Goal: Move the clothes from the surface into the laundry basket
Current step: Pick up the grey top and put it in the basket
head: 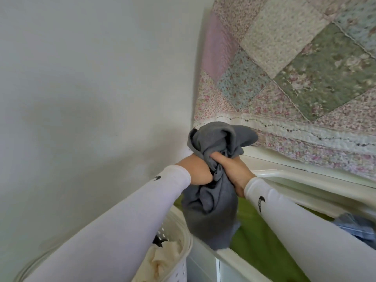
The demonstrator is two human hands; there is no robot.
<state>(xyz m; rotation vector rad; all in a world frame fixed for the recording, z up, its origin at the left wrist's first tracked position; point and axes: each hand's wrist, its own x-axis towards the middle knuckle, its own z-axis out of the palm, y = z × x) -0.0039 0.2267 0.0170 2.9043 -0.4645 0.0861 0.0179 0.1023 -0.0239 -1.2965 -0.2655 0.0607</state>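
A grey garment (211, 210) hangs bunched in the air between both hands, above the green surface (262, 247). My left hand (195, 171) grips its bunched middle from the left. My right hand (234, 169) grips the same bunch from the right, thumb pressed into the cloth. The upper end of the garment flops over my hands; the lower end dangles near the white laundry basket (186, 247) at the bottom left. Inside the basket lies a cream cloth (162, 259). A blue garment (356, 226) rests on the green surface at the right, partly hidden by my right sleeve.
A white frame (289, 180) borders the green surface. Behind it hangs a floral patchwork quilt (295, 64). A plain white wall (91, 88) fills the left side, close to the basket.
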